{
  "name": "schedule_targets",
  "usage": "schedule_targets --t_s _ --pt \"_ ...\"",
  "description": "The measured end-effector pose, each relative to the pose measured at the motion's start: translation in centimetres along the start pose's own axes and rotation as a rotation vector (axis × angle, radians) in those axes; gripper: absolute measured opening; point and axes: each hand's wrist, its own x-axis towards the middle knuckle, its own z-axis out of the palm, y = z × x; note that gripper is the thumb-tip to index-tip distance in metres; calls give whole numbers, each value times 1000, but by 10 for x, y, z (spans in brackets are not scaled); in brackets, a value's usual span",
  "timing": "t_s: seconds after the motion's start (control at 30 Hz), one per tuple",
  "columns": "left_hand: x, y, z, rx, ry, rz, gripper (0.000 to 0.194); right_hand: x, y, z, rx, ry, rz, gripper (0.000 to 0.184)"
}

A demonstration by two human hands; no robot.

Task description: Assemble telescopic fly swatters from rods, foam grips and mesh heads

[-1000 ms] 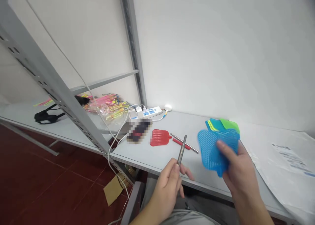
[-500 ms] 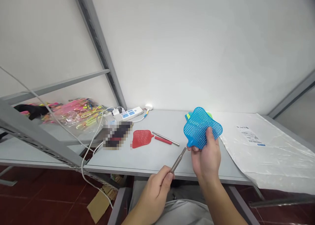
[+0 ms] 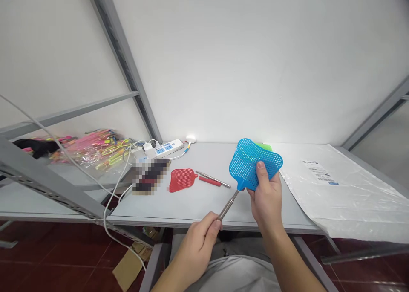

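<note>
My right hand (image 3: 267,198) grips a blue perforated fly swatter head (image 3: 252,162), thumb on its face and fingers behind. In my left hand (image 3: 202,238) is a metal telescopic rod (image 3: 228,206), closed between thumb and fingers and slanting up to the right. The rod's tip meets the neck of the blue head; how deep it sits cannot be seen. Left of my hands, a red swatter head (image 3: 183,179) lies on the table, with a second metal rod (image 3: 217,181) and a red handle sleeve (image 3: 209,181) beside it. Something green (image 3: 266,147) shows partly behind the blue head.
A white plastic sheet with a label (image 3: 332,198) covers the right of the grey table (image 3: 153,209). At the back left are a power strip (image 3: 168,148) and white cables (image 3: 105,215). Bagged colourful items (image 3: 96,147) lie beyond a metal shelf post (image 3: 124,53).
The blue swatter head and the rod have come together; before, a small gap lay between the rod's tip and the head's neck. My right hand has shifted slightly left.
</note>
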Motion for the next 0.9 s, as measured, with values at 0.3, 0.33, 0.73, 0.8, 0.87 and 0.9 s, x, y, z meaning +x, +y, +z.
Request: schedule_targets --t_s 0.3,0.33,0.73,0.8,0.87,0.9 --pt "0 -2 5 -421 -123 -72 42 -11 6 3 -28 -29 0 33" --pt "0 -2 6 -446 -128 -77 42 -12 7 4 -32 -30 -3 33" --pt "15 10 -17 -233 -121 -73 43 -31 45 -8 -99 -489 221 29" --pt "14 12 -20 -51 -115 -54 40 -34 53 -11 -116 -486 242 31" --pt "11 10 -26 170 -114 -60 36 -25 52 -17 -25 -388 249 32" --pt "8 9 -31 275 -120 -67 34 -15 48 -23 39 -325 239 31"
